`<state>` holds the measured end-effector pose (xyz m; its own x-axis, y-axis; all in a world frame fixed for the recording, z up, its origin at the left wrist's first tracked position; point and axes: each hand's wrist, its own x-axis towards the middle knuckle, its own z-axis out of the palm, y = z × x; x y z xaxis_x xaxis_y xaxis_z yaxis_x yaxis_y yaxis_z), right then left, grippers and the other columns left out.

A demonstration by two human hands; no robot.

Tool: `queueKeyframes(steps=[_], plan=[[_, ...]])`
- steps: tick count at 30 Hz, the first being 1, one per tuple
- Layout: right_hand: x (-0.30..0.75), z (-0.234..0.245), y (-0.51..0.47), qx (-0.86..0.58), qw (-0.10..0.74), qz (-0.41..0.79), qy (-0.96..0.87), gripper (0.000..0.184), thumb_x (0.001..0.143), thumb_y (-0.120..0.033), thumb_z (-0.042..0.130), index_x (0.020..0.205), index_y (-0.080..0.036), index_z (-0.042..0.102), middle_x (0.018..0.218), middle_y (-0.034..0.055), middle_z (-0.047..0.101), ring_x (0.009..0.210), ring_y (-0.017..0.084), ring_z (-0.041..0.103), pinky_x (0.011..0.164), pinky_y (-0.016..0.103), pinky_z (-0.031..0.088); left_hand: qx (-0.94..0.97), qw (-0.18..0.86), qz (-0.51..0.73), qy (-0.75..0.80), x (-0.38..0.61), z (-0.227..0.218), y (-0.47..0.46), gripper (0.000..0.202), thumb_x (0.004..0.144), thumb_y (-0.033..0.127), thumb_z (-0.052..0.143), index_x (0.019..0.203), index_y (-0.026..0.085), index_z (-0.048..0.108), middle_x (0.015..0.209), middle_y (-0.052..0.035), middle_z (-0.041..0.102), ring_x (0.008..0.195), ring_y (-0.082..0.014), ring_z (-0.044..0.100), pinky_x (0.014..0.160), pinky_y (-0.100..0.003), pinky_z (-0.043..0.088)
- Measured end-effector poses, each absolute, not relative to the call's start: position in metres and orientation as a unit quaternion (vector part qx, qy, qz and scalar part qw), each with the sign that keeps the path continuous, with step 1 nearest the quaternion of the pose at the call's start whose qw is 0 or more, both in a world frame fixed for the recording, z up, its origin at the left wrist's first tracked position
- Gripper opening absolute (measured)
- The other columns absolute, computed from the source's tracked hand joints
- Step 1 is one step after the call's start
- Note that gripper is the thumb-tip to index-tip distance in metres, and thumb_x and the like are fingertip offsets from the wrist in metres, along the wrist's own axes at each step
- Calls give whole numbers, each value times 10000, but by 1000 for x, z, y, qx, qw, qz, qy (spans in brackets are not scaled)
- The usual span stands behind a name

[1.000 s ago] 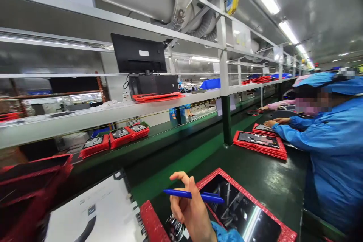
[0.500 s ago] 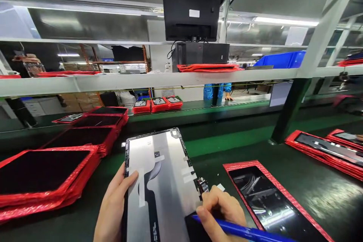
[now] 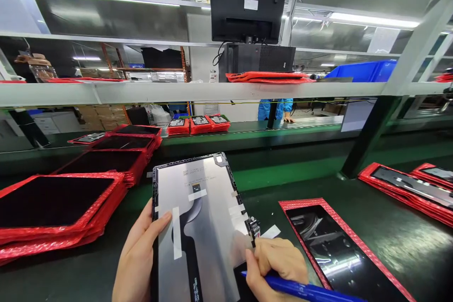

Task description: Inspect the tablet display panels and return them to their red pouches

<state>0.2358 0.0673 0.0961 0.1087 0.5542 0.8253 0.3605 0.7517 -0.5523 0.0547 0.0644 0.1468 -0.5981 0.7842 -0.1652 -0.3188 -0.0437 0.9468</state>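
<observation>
- Right hand is curled into a loose fist around a blue plastic pen, thumb and fingertips pressed right at the lower right edge of the panel. Looks like the pen is parked in the palm so the fingertips stay free for fiddly work at that edge.
- Left hand grips the left edge of the flat silver-grey tablet back panel, thumb laid over its face. My guess is it's bracing the panel so it doesn't slide while the other hand pushes on it.
- The panel sits face-down, tilted up toward the camera, over the dark green workbench, white tape strips and a black flex ribbon showing on it.
- Just right of it lies a red bubble-wrap sleeve with a glossy black panel on top, probably kept within easy reach.
- To the left, a stack of red sleeves with black screens.
- Up on the white shelf there's a black monitor.
</observation>
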Motion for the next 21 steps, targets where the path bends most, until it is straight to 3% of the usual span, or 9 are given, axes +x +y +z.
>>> queueKeyframes(steps=[4,6,8,11,14,18,21], plan=[[239,101,64,-361,650,120,-658,438,797,-110,558,549,-183,205,499,-63,242,438,79,244,485,275,209,224,408,691,553,55,149,67,506,679,322,759,1174,335,654,1176,68,693,1013,-171,664,610,-95,508],[244,104,64,-353,664,209,-625,452,822,-191,607,513,-192,276,473,-65,287,434,83,278,477,269,235,231,422,684,549,54,152,68,456,695,321,740,1145,332,667,1139,66,708,1077,-187,640,612,-96,512],[253,108,68,-309,688,319,-574,431,840,-317,643,519,-208,377,452,-64,341,433,94,318,457,254,267,244,418,677,554,53,156,68,361,685,314,738,1044,310,705,1105,64,720,1242,-209,525,679,-104,523],[269,113,78,-261,716,394,-514,325,784,-440,720,624,-211,553,485,-37,481,452,101,424,440,225,330,273,379,689,554,57,161,66,59,674,287,706,727,260,709,1022,39,745,1425,-200,218,906,-158,478],[283,117,87,-288,711,405,-497,310,748,-496,743,752,-199,656,540,25,629,428,112,532,395,200,356,281,347,720,531,64,164,63,98,694,225,628,611,268,657,984,46,751,1439,-167,144,1045,-202,360],[287,120,94,-348,651,437,-514,399,883,-544,554,838,-176,702,410,12,594,310,98,494,334,178,345,294,344,716,532,60,160,65,89,645,190,635,619,260,682,1003,33,747,1430,-205,191,918,-191,491],[280,124,92,-357,567,498,-551,381,872,-523,578,921,-171,713,631,73,720,544,165,663,477,226,496,297,351,704,541,48,154,69,32,599,212,687,597,241,699,1002,17,749,1431,-225,187,773,-122,529]])
